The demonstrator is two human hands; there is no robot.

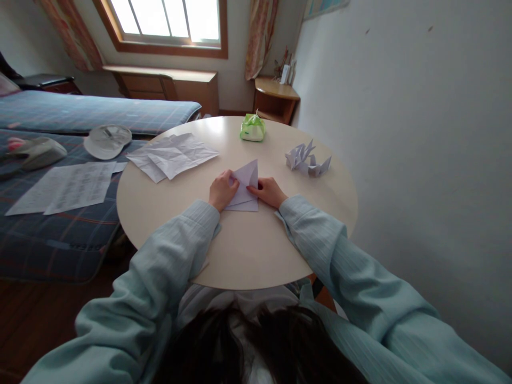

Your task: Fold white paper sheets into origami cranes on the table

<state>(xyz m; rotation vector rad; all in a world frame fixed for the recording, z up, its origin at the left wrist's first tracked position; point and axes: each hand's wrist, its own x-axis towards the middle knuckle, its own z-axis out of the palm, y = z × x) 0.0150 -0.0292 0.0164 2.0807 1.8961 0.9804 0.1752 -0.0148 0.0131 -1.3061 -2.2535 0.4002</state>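
A folded sheet of white paper (247,176) lies in the middle of the round table (240,250), with a pointed corner at its far end. My left hand (223,190) grips its left side, fingers curled and thumb on top. From the right, my right hand (270,192) pinches the paper's right edge, fingertips resting over the fold. Part of the paper's left side is hidden under my left hand. To the right stand several folded paper figures (300,156) with pointed tips. Creased white sheets (182,154) lie at the table's left.
A green tissue pack (252,128) stands at the table's far side. On the bed (80,234) at left are printed sheets (68,186), a white cap (107,142) and another cap-like object (42,152). A white wall (420,160) rises close on the right.
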